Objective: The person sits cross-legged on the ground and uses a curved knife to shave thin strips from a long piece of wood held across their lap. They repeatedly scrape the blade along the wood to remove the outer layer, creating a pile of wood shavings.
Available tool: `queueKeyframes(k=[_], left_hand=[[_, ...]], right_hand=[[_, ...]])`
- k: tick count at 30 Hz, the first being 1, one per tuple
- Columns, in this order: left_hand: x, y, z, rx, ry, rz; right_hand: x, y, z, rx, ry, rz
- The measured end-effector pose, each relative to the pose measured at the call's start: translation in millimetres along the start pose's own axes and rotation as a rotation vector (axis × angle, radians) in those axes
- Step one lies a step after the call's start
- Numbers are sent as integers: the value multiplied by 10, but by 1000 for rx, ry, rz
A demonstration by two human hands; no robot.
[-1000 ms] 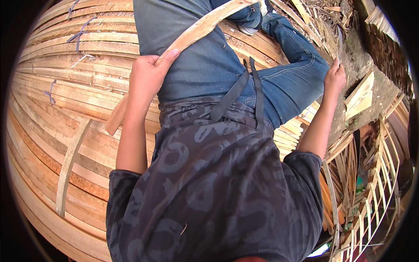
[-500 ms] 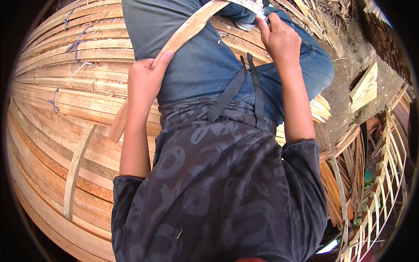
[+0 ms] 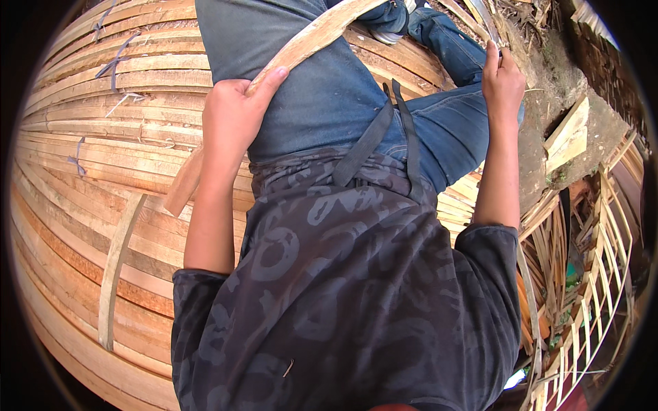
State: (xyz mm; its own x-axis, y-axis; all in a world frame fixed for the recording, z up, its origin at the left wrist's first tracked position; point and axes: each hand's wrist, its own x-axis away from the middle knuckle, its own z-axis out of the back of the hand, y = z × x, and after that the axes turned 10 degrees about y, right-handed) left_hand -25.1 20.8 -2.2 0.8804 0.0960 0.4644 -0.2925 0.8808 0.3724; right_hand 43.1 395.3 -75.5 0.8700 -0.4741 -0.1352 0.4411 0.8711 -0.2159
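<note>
My left hand (image 3: 240,109) is closed round a long wooden strip (image 3: 312,41), its thumb lying along the top face. The strip curves up across my thigh and leaves the view at the top edge. Its near end comes out behind my left forearm. Out to the right, apart from the strip, my right hand (image 3: 506,85) is closed on a knife with a long greyish blade (image 3: 485,19). That blade points away toward the top edge, and the fingers hide its handle.
Bundles of sawn wooden slats (image 3: 123,154), tied with purple strips, lie to the left. A loose slat (image 3: 116,274) crosses them. Right of my bent leg are a split wood piece (image 3: 569,137) on bare ground, more thin sticks (image 3: 548,274) and a lattice of light strips (image 3: 589,329).
My right hand has swung right with the knife, away from the wooden strip. My left hand still grips the strip and has shifted only slightly.
</note>
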Motion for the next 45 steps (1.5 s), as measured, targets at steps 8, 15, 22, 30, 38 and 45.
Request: queueKeyframes(k=[8, 15, 22, 30, 38, 45], left_hand=[[5, -55, -35, 48, 17, 3], [13, 14, -23, 12, 26, -38], [1, -22, -36, 41, -6, 31], [12, 4, -41, 7, 41, -13], [18, -25, -58, 41, 34, -34], [-27, -8, -43, 40, -9, 14]], right_hand=[[198, -797, -103, -117, -62, 195], [-191, -473, -175, 15, 61, 156], [201, -894, 27, -192, -117, 157], [327, -1026, -158, -180, -60, 284], [139, -807, -342, -21, 54, 147], [-60, -484, -151, 55, 27, 133]])
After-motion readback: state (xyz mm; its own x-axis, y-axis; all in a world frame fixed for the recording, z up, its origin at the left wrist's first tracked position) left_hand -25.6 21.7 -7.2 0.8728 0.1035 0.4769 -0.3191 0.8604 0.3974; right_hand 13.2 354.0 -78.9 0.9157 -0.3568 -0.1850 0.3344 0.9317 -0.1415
